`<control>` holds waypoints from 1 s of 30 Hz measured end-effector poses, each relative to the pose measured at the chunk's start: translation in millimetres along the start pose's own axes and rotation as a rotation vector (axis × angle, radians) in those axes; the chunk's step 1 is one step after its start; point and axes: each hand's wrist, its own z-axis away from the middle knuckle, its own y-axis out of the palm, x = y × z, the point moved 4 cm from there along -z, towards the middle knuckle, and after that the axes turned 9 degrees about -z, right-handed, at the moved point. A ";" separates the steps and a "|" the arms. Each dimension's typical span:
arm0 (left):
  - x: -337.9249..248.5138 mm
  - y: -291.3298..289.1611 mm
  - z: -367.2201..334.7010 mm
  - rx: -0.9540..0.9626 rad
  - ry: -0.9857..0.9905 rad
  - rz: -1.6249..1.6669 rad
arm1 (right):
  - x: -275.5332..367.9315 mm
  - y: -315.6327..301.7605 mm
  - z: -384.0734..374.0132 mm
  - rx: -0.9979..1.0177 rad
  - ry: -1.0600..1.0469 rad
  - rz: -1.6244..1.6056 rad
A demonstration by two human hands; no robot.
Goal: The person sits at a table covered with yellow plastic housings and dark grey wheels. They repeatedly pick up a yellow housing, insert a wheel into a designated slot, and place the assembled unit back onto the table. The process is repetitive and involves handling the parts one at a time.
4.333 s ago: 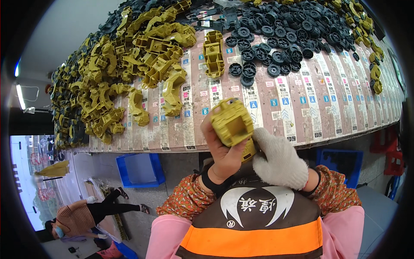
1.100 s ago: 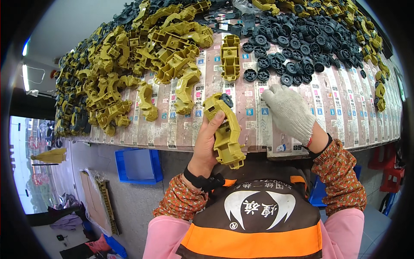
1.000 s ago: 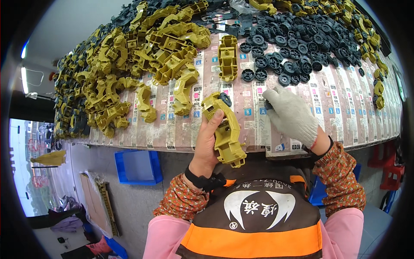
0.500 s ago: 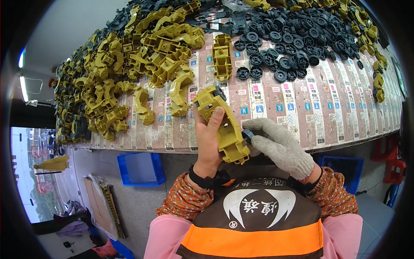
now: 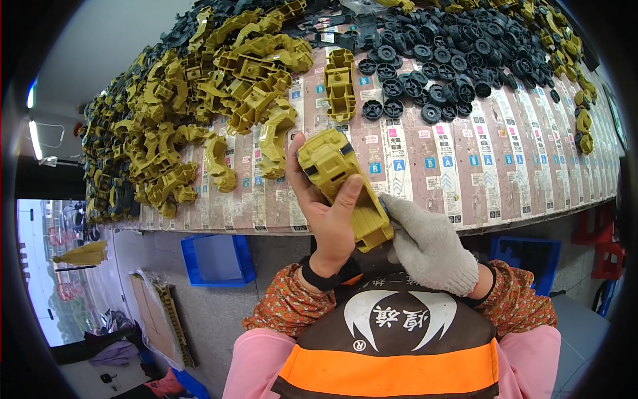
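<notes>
While the counter (image 5: 492, 193) spans the upper frame, a yellow toy car body (image 5: 325, 161) sits mid-frame, long axis slanting upper left to lower right, clamped in the left hand (image 5: 331, 229). The gloved right hand (image 5: 432, 251) is nearer its lower end, along the right edge; whether that grip has closed is hidden.

Lit at the far left by a white tube lamp (image 5: 36, 140), near a pale grey surface (image 5: 93, 56), wall or ceiling. Brightened lower down by a large window (image 5: 61, 263). Floored by a grey floor (image 5: 222, 322) below the pink-and-white striped tabletop (image 5: 465, 187), with red plastic stools (image 5: 606, 258) at the right.
</notes>
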 end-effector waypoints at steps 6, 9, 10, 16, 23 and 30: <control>-2.0 6.9 17.2 -0.065 0.254 -0.148 | 4.6 0.0 1.8 0.005 -0.125 0.238; -2.3 9.4 21.3 -0.073 0.201 -0.085 | 13.2 -4.7 -2.9 0.029 -0.101 0.267; -3.3 12.4 17.7 -0.086 0.147 -0.094 | 21.9 -6.3 -5.2 0.037 -0.091 0.294; -1.1 30.7 0.5 0.002 -0.176 0.182 | 40.2 -21.0 -18.1 -0.005 0.008 0.463; 7.6 0.6 -10.2 0.102 -0.330 0.094 | 36.8 -115.9 -59.2 -0.018 0.420 -0.143; 13.8 -56.5 -25.8 0.024 -0.383 0.006 | 80.0 -295.0 -160.1 -0.483 0.107 -0.229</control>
